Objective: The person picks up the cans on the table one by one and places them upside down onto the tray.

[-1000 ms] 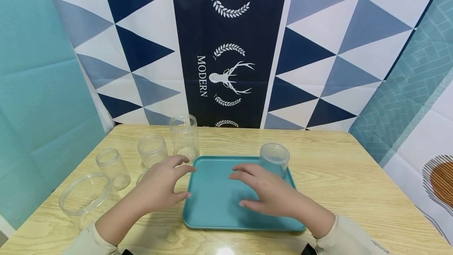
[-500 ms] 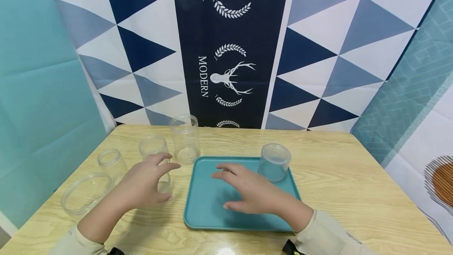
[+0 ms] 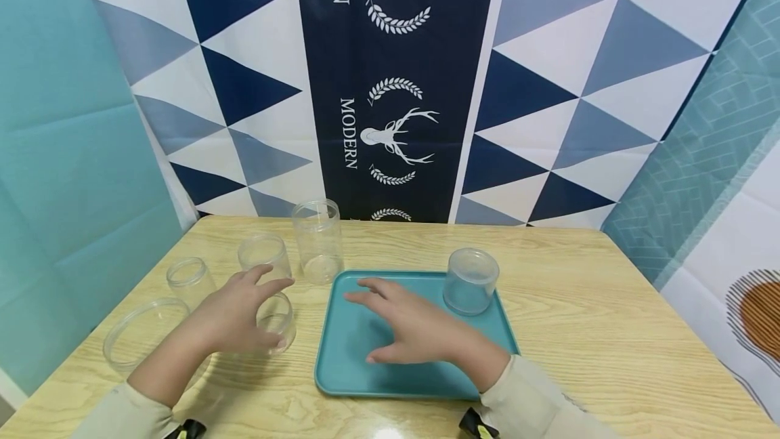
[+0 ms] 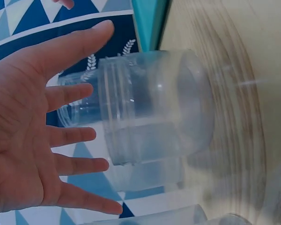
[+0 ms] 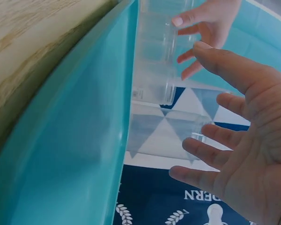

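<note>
My left hand [image 3: 228, 317] hovers over the left side of the table, fingers spread and holding nothing. Just beside it stands a short clear plastic jar [image 3: 282, 322], partly hidden behind the thumb and fingers. In the left wrist view that clear jar [image 4: 164, 103] lies in front of the spread fingers [image 4: 75, 136], apart from the palm. Over the teal tray [image 3: 341, 374] floats my right hand [image 3: 414, 327], its fingers loosely bent and touching nothing. Another clear jar [image 3: 471, 283] sits on the tray's back right corner.
More clear jars stand at the left: a wide jar [image 3: 146, 337] in front, a narrow jar [image 3: 190, 280], a medium jar [image 3: 265, 255] and a tall jar [image 3: 319, 242]. A patterned cloth [image 3: 390, 87] hangs behind the wooden table [image 3: 567, 303].
Both hands have moved left. My left hand went from the tray's left edge to beside the short jar, which now shows more. My right hand shifted left over the tray.
</note>
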Tool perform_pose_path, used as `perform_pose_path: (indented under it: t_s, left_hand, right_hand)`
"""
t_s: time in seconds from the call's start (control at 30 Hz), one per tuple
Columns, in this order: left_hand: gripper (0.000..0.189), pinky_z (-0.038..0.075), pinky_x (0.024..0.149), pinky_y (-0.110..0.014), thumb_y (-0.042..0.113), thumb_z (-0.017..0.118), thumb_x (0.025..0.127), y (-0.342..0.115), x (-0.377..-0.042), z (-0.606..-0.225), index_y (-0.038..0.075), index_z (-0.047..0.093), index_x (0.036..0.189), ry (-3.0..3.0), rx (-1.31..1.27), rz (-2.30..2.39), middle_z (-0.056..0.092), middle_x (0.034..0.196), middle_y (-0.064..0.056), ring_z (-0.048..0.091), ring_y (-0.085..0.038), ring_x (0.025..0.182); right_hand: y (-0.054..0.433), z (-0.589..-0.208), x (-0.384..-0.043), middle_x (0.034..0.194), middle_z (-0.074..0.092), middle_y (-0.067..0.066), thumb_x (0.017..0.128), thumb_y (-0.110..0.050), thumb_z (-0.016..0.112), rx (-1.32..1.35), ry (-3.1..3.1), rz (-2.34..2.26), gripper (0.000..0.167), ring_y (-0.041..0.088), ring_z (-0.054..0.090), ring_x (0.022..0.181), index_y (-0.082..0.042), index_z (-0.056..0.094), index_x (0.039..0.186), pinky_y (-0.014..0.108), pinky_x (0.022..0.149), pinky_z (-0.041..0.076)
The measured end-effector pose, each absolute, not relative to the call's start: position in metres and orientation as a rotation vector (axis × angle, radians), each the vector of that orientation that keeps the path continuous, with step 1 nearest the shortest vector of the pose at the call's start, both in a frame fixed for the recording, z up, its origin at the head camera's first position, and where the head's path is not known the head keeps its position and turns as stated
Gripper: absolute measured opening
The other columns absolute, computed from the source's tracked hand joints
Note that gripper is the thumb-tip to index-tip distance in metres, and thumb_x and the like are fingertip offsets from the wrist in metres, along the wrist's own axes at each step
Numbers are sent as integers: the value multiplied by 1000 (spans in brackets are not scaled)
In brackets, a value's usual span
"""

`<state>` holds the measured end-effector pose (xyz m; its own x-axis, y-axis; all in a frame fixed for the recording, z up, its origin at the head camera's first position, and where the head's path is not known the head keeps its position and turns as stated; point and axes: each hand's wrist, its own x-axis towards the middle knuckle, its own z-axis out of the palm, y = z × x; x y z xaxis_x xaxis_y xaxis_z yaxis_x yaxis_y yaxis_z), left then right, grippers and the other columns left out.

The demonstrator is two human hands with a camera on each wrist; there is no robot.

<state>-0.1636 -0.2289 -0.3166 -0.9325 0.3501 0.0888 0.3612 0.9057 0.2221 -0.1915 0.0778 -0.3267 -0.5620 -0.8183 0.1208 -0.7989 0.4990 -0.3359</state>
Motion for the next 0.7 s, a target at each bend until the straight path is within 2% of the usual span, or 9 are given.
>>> perform_pose_path:
  t_s: [0.17,0.33,0.43,0.57,0.7]
  left_hand:
    - [78,49,78,-64,43,85,70,-231,-168,-322,14,57,136,-3038,-539,-388,36,146,-28,39,-54,125]
    - [81,51,76,-61,39,88,66,-231,-172,-326,15,57,137,-3066,-532,-406,35,146,-28,38,-56,125]
    - [80,52,74,-58,35,90,63,-230,-173,-327,15,59,134,-3068,-560,-379,39,142,-28,43,-54,121]
    - [67,53,68,-46,25,88,61,-230,-176,-328,12,65,123,-3038,-627,-311,54,120,-19,55,-40,103]
    - [59,50,65,-39,18,85,59,-232,-177,-326,12,68,115,-3028,-649,-281,55,103,-9,55,-28,90]
  right_hand:
    - [71,-331,-194,157,25,7,82,-38,79,-1411,2677,-585,84,26,31,140,-25,33,152,42,105,41]
    - [64,-336,-195,157,25,6,81,-38,80,-1383,2669,-590,86,26,31,140,-26,32,152,42,104,42]
    - [62,-339,-196,158,24,5,80,-39,80,-1364,2665,-590,88,26,31,141,-27,31,152,43,104,42]
    - [60,-343,-195,158,23,5,79,-39,81,-1343,2664,-603,90,26,30,141,-27,30,153,43,104,42]
    - [58,-345,-195,157,24,6,80,-39,81,-1334,2664,-620,90,27,30,141,-26,30,153,43,104,42]
